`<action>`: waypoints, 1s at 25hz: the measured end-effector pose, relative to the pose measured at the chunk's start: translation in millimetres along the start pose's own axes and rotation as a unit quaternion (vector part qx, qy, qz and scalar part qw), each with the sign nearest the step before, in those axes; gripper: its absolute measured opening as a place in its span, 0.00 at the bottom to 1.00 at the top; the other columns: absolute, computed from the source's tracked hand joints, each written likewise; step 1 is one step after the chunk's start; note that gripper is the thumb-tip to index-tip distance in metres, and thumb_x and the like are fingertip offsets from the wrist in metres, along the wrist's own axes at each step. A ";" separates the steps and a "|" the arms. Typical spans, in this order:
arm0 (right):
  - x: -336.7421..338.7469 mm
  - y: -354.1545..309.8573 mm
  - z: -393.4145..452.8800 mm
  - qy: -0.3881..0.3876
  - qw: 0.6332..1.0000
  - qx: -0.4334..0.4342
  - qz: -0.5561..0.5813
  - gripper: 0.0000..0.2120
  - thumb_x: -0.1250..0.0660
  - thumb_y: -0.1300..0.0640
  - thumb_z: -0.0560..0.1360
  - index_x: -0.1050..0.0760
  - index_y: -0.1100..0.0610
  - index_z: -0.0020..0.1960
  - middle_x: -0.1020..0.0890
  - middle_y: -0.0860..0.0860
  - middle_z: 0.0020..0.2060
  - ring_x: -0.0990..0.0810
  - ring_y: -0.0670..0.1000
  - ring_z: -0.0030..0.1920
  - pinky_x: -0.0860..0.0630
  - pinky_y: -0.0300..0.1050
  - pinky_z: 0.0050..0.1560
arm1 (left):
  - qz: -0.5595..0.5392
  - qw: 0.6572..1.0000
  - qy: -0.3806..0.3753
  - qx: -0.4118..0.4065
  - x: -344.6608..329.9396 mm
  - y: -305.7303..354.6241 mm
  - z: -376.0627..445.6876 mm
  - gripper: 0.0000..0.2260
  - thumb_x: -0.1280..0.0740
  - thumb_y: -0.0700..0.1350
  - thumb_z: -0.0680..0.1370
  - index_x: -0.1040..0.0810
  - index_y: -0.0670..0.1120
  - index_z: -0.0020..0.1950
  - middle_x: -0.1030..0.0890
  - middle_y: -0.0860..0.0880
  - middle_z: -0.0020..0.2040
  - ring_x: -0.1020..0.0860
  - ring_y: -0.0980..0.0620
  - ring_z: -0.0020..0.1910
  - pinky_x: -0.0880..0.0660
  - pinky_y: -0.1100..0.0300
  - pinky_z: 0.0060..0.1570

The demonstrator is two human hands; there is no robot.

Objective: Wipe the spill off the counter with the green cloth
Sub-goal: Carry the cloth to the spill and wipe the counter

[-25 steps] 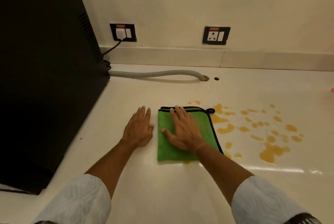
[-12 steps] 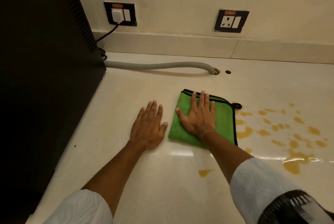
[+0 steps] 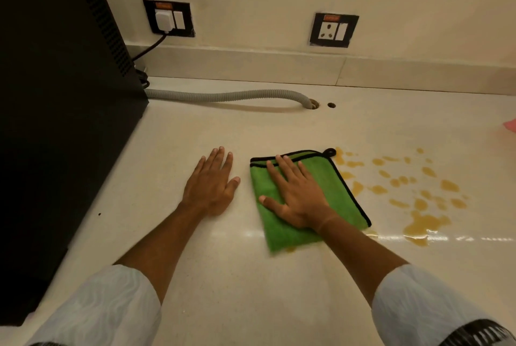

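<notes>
A green cloth with black trim lies flat on the cream counter. My right hand presses flat on it, fingers spread, palm down. My left hand rests flat on the bare counter just left of the cloth, holding nothing. The spill is a scatter of amber drops and a puddle to the right of the cloth, touching its right edge; a small amber smear shows under the cloth's near edge.
A tall black appliance fills the left side. A grey corrugated hose runs along the back into a counter hole. Two wall sockets sit above. A pink object peeks in at the right edge.
My right hand slid the cloth away from me and then back toward me across the left part of the spill. The left hand stayed planted on the counter.
</notes>
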State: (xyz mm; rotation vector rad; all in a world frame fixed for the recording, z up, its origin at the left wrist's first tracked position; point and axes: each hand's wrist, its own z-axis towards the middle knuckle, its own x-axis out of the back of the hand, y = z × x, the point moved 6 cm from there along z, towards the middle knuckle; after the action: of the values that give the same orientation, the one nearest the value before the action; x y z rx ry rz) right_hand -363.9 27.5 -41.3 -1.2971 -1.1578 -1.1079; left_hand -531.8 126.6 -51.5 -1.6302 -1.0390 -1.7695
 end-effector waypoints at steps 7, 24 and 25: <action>2.5 45.7 15.3 0.020 0.979 -0.202 0.017 0.43 0.61 0.28 0.73 0.59 0.54 0.80 0.55 0.60 0.80 0.59 0.57 0.79 0.59 0.58 0.78 | 0.013 0.999 0.000 0.037 -3.9 9.0 0.9 0.30 0.51 0.55 0.80 0.56 0.45 0.79 0.56 0.44 0.81 0.58 0.48 0.79 0.60 0.49 0.77; -4.8 12.5 -49.0 0.043 0.991 -0.120 0.034 0.36 0.60 0.35 0.78 0.56 0.52 0.80 0.55 0.58 0.80 0.59 0.54 0.79 0.58 0.55 0.78 | 0.019 0.999 -0.004 0.046 -4.9 6.7 -3.1 0.29 0.53 0.56 0.81 0.55 0.46 0.79 0.55 0.44 0.81 0.57 0.49 0.79 0.60 0.50 0.77; -3.6 18.0 -41.6 0.047 0.988 -0.146 0.031 0.36 0.60 0.35 0.78 0.57 0.53 0.80 0.55 0.59 0.79 0.59 0.55 0.79 0.58 0.56 0.78 | 0.020 0.999 -0.004 0.046 -5.6 6.9 -2.7 0.29 0.53 0.56 0.81 0.55 0.46 0.79 0.55 0.44 0.81 0.58 0.49 0.79 0.60 0.50 0.77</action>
State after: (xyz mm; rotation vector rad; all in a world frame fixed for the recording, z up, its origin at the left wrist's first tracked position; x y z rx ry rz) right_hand -346.5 -14.4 -44.9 -1.4769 -0.9027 -1.3122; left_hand -527.1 119.7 -55.7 -1.5920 -1.0667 -1.6664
